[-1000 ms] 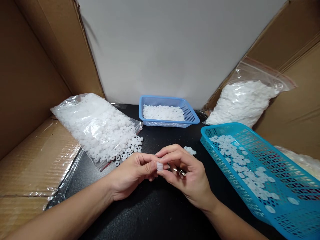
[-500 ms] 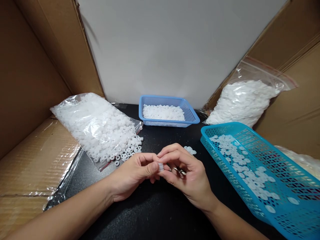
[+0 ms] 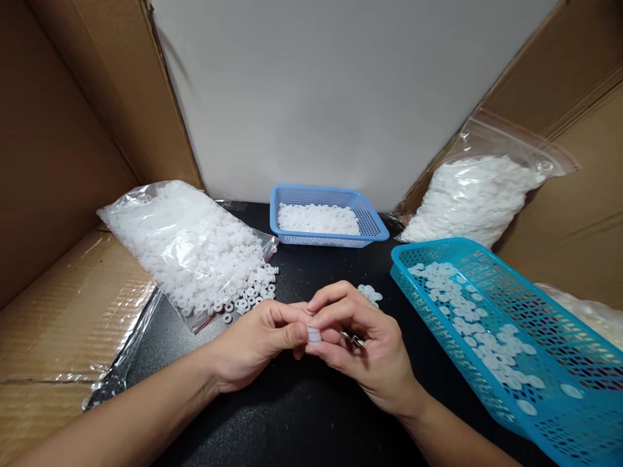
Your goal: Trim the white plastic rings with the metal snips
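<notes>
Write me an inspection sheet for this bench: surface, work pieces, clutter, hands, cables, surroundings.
Surface: black tabletop.
Job's things: white ribbed piece pinched between both hands; small metal part tucked in the right hand.
Clutter: open bag of white rings at left, spilled rings at its mouth; small heap of discs; blue basket and teal basket, both holding white parts; second bag at right.
Hands: left hand and right hand, fingertips meeting on the piece.
Cables: nothing seen.
Surroundings: cardboard walls on both sides, white panel behind.
</notes>
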A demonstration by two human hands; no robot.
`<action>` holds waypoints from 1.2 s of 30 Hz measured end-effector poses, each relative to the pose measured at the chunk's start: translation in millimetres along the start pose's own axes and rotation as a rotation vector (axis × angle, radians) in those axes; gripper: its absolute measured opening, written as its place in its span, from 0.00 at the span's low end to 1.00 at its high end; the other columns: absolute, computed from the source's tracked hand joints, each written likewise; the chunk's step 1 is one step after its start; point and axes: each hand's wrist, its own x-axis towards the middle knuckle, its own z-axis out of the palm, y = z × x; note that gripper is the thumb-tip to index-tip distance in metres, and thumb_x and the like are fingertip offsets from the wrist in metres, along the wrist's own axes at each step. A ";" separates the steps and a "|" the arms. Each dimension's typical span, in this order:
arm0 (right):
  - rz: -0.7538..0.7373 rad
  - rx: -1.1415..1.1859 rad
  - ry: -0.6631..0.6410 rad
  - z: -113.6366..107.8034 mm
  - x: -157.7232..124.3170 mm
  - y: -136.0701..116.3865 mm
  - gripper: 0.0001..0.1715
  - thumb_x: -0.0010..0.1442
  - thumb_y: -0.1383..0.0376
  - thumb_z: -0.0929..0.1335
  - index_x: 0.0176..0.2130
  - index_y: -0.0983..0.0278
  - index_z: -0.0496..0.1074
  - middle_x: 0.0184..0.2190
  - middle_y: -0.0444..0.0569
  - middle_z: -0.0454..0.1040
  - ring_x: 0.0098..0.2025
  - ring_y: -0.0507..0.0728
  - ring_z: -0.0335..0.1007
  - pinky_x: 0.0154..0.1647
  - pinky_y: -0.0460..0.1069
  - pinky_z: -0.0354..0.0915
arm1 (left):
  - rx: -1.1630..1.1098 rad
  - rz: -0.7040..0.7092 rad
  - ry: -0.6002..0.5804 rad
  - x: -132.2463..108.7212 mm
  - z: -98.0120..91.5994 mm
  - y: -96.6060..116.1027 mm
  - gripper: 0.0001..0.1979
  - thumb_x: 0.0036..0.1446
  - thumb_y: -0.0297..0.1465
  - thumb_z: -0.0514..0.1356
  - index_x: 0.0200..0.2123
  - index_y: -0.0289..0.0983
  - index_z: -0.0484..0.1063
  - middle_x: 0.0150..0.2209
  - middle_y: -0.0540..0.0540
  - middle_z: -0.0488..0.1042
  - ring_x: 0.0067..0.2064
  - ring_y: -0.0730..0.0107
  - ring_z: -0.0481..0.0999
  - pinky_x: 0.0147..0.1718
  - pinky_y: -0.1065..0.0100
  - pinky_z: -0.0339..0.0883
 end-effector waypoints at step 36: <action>0.142 0.183 -0.004 2.5 -1.5 3.9 0.09 0.55 0.66 0.78 0.37 0.53 0.81 0.41 0.43 0.70 0.25 0.45 0.60 0.22 0.43 0.60 | 0.092 0.143 -0.009 1.7 -3.7 -3.1 0.13 0.58 0.43 0.69 0.33 0.40 0.86 0.33 0.47 0.80 0.39 0.67 0.74 0.43 0.68 0.64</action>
